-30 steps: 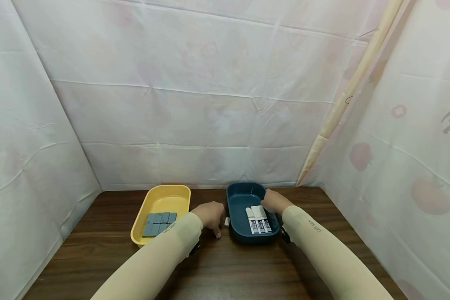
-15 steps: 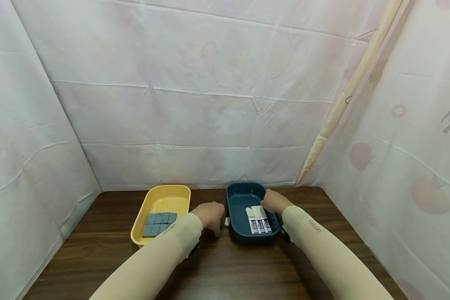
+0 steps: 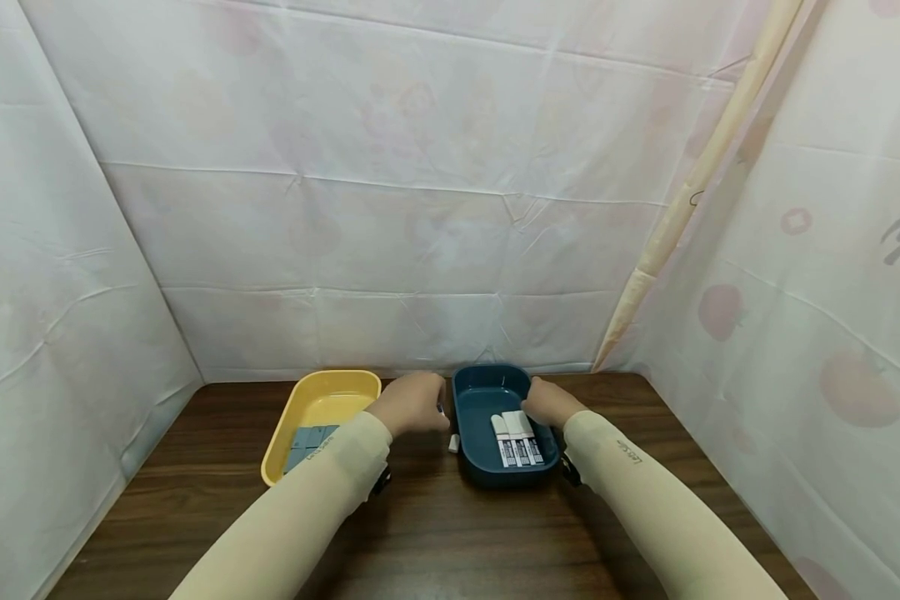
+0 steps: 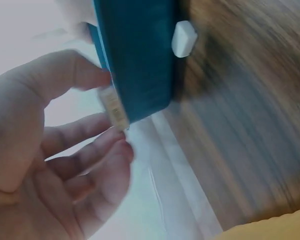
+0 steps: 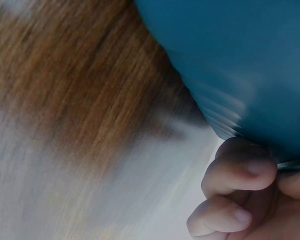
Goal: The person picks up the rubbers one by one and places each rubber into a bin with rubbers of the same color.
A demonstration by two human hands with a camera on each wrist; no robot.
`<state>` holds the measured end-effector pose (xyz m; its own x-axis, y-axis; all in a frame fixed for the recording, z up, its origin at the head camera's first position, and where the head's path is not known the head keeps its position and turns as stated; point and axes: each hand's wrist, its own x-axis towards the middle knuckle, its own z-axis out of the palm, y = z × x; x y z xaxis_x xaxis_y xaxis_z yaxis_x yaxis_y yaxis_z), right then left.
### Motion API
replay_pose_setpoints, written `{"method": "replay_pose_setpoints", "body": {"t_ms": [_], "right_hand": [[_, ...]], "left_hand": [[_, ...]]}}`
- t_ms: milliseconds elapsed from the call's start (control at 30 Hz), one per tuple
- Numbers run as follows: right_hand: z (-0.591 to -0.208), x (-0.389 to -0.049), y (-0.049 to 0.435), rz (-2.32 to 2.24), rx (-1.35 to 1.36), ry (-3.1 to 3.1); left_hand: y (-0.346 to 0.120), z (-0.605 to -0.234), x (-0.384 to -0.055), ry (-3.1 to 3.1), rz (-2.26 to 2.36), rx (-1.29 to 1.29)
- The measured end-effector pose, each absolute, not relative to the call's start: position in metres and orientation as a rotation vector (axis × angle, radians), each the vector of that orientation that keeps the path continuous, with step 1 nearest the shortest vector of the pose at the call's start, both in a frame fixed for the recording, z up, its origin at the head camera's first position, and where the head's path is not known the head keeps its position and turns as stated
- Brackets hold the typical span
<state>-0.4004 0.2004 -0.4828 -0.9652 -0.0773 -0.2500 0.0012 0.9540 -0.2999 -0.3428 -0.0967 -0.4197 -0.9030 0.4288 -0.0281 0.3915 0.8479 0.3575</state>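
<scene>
My left hand [image 3: 411, 402] is between the two trays, just left of the blue tray [image 3: 471, 467]. In the left wrist view its thumb and fingers pinch a small block-shaped eraser [image 4: 114, 108] with a printed label, blurred, close to the tray's outer wall. My right hand [image 3: 549, 402] grips the right rim of the blue tray; in the right wrist view its curled fingers [image 5: 240, 172] are at the rim. Inside that tray, several white erasers [image 3: 516, 425] with black-and-white printed sleeves lie side by side. A small white piece [image 4: 184, 39] lies on the table against the tray.
A yellow tray [image 3: 322, 382] stands on the left, holding several grey blocks [image 3: 304, 442], partly behind my left forearm. Both trays rest on a dark wooden table [image 3: 480, 542]. White printed sheets [image 3: 405, 208] enclose the back and sides, with a wrapped pole [image 3: 667, 233] at right.
My left hand has risen from the table beside the small white piece and moved toward the back, with the eraser in its fingers. My right hand stays on the blue tray's rim.
</scene>
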Motion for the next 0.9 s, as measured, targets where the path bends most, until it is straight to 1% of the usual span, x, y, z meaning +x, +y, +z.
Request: {"method": "replay_pose_setpoints", "body": {"t_ms": [200,333,600,900], "right_hand": [[-0.482,-0.4,0.201,-0.458,-0.05,2.839],[-0.481,-0.399,0.198,-0.461,-0.045,2.834],[-0.479,-0.397,0.198,-0.494,-0.035,2.823],[-0.477,-0.395,0.199,-0.488,-0.081,2.829]], "left_hand": [[-0.082,-0.417,-0.341,3.026,0.633,0.656],[-0.067,-0.422,-0.338,3.041,0.627,0.691],[-0.034,-0.439,-0.336,3.019,0.435,0.867],[-0.01,-0.455,-0.335,2.948,0.181,0.956]]}}
